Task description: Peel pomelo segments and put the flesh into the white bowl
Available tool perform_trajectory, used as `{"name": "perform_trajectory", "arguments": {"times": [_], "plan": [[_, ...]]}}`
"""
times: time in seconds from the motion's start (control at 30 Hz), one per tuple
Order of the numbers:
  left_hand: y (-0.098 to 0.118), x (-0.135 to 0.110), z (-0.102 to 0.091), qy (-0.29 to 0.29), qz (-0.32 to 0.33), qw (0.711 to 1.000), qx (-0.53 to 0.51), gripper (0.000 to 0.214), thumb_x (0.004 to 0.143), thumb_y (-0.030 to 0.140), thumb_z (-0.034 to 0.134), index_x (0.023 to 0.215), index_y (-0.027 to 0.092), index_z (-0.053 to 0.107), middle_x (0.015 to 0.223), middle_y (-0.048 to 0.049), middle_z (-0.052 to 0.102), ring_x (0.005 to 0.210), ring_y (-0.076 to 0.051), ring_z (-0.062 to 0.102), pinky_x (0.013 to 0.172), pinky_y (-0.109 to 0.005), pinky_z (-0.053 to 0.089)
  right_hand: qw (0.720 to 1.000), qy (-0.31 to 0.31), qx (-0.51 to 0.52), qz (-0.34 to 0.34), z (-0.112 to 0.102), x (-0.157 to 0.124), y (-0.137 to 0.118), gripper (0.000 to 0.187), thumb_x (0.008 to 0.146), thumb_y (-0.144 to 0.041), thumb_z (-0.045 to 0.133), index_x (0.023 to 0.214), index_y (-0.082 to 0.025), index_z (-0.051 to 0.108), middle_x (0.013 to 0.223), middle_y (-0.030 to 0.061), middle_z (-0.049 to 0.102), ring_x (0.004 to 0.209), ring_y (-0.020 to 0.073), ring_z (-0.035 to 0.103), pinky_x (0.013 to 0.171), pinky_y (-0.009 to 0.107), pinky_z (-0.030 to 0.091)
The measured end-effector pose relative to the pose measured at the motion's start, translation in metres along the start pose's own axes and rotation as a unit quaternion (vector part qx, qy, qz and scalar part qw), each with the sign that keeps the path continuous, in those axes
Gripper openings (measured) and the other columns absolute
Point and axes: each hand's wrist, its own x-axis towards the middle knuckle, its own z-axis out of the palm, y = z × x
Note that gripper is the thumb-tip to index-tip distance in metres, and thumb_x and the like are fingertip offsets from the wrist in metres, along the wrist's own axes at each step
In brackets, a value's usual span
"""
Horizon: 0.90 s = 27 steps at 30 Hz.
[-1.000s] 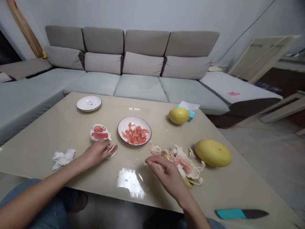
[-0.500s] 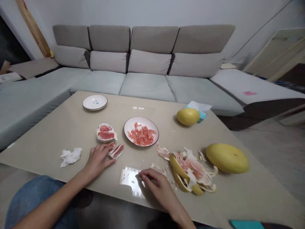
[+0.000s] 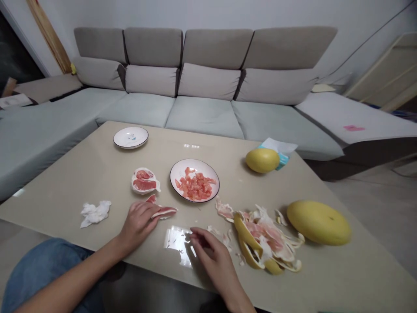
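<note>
My left hand [image 3: 138, 222] rests on the beige table [image 3: 84, 174] with its fingers closed on a pink pomelo segment [image 3: 164, 212]. Behind it lies a partly peeled pomelo chunk [image 3: 144, 181]. My right hand [image 3: 210, 254] hovers low over the table's front, fingers curled and pinched together near small white scraps of membrane [image 3: 216, 231]; what it pinches is too small to name. A white plate [image 3: 208, 173] holds several pink pomelo pieces [image 3: 194, 186]. A heap of yellow peel and membrane [image 3: 265, 239] lies to the right of my right hand.
An empty small plate [image 3: 130, 137] stands at the back left. A crumpled tissue [image 3: 94, 213] lies left of my left hand. Two whole yellow pomelos [image 3: 317, 222] [image 3: 262, 160] sit at the right, one by a tissue pack [image 3: 280, 151]. A grey sofa [image 3: 202, 100] runs behind the table.
My right hand has drawn back from the peel heap to the table's front edge. My left hand has taken hold of the pomelo segment and shifted it slightly right. The camera has tilted down.
</note>
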Motion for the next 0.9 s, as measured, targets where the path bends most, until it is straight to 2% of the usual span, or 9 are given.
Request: {"name": "perform_trajectory", "arguments": {"times": [0.1, 0.2, 0.3, 0.37, 0.47, 0.57, 0.63, 0.8, 0.9], "plan": [[0.013, -0.008, 0.002, 0.010, 0.041, 0.996, -0.078, 0.034, 0.090, 0.013, 0.053, 0.122, 0.021, 0.058, 0.114, -0.0078, 0.067, 0.107, -0.019, 0.061, 0.093, -0.031, 0.047, 0.998, 0.022, 0.065, -0.001, 0.006, -0.002, 0.000, 0.042, 0.084, -0.032, 0.064, 0.124, -0.019, 0.057, 0.098, 0.0087, 0.071, 0.078, 0.0187, 0.068, 0.073, 0.030, 0.057], [0.029, -0.016, 0.000, -0.002, 0.083, 0.990, -0.117, 0.039, 0.089, 0.008, 0.052, 0.125, 0.022, 0.054, 0.115, -0.0085, 0.065, 0.108, -0.018, 0.060, 0.094, -0.028, 0.049, 0.996, 0.050, 0.063, -0.030, 0.008, -0.006, -0.004, 0.041, 0.083, -0.027, 0.066, 0.122, -0.019, 0.058, 0.091, 0.0068, 0.071, 0.069, 0.0163, 0.068, 0.062, 0.025, 0.058], [0.038, -0.022, -0.003, 0.013, 0.112, 0.984, -0.135, 0.040, 0.087, 0.007, 0.054, 0.125, 0.021, 0.053, 0.112, -0.0091, 0.064, 0.105, -0.017, 0.061, 0.093, -0.025, 0.051, 0.988, 0.090, -0.027, -0.126, 0.005, -0.010, -0.009, 0.024, 0.085, -0.020, 0.063, 0.109, -0.021, 0.065, 0.089, 0.0051, 0.071, 0.071, 0.0152, 0.068, 0.062, 0.023, 0.057], [0.038, -0.025, -0.004, 0.022, 0.124, 0.982, -0.141, 0.040, 0.085, 0.005, 0.054, 0.123, 0.020, 0.055, 0.111, -0.0094, 0.062, 0.104, -0.018, 0.060, 0.093, -0.026, 0.051, 0.972, 0.093, -0.086, -0.199, 0.003, -0.014, -0.011, 0.023, 0.088, -0.015, 0.059, 0.109, -0.022, 0.065, 0.093, 0.0054, 0.072, 0.078, 0.0158, 0.068, 0.068, 0.024, 0.058], [0.037, -0.027, -0.003, 0.024, 0.086, 0.982, -0.167, 0.042, 0.082, 0.004, 0.056, 0.120, 0.023, 0.056, 0.113, -0.0092, 0.057, 0.107, -0.019, 0.058, 0.096, -0.030, 0.049, 0.936, 0.110, -0.165, -0.293, 0.001, -0.018, -0.010, 0.031, 0.089, -0.010, 0.057, 0.117, -0.021, 0.062, 0.099, 0.0073, 0.073, 0.089, 0.0183, 0.069, 0.078, 0.028, 0.058], [0.039, -0.027, -0.003, -0.006, -0.034, 0.966, -0.256, 0.047, 0.080, 0.011, 0.065, 0.123, 0.027, 0.054, 0.127, -0.0105, 0.050, 0.122, -0.024, 0.050, 0.102, -0.037, 0.046, 0.895, 0.140, -0.221, -0.362, 0.001, -0.022, -0.006, 0.036, 0.087, -0.007, 0.058, 0.122, -0.017, 0.061, 0.099, 0.0095, 0.074, 0.090, 0.0192, 0.071, 0.080, 0.028, 0.059], [0.043, -0.025, -0.004, -0.043, -0.112, 0.922, -0.368, 0.055, 0.077, 0.018, 0.072, 0.127, 0.029, 0.051, 0.137, -0.0110, 0.044, 0.131, -0.027, 0.043, 0.104, -0.039, 0.043, 0.883, 0.153, -0.235, -0.376, 0.000, -0.024, -0.005, 0.038, 0.086, -0.005, 0.058, 0.123, -0.015, 0.061, 0.098, 0.0106, 0.075, 0.089, 0.0191, 0.071, 0.079, 0.028, 0.059], [0.051, -0.016, -0.010, -0.122, -0.232, 0.723, -0.640, 0.064, 0.070, 0.032, 0.080, 0.128, 0.026, 0.053, 0.129, -0.0102, 0.058, 0.124, -0.029, 0.053, 0.105, -0.041, 0.042, 0.878, 0.165, -0.237, -0.381, -0.004, -0.024, -0.003, 0.044, 0.084, -0.002, 0.059, 0.125, -0.016, 0.060, 0.097, 0.0113, 0.075, 0.089, 0.0195, 0.072, 0.077, 0.028, 0.060], [0.052, -0.012, -0.013, -0.124, -0.290, 0.685, -0.657, 0.051, 0.075, 0.038, 0.076, 0.121, 0.023, 0.060, 0.126, -0.0095, 0.063, 0.120, -0.027, 0.056, 0.103, -0.037, 0.042, 0.874, 0.154, -0.237, -0.395, -0.007, -0.024, -0.004, 0.045, 0.086, -0.002, 0.056, 0.129, -0.017, 0.059, 0.100, 0.0121, 0.075, 0.091, 0.0197, 0.072, 0.075, 0.028, 0.060]]}}
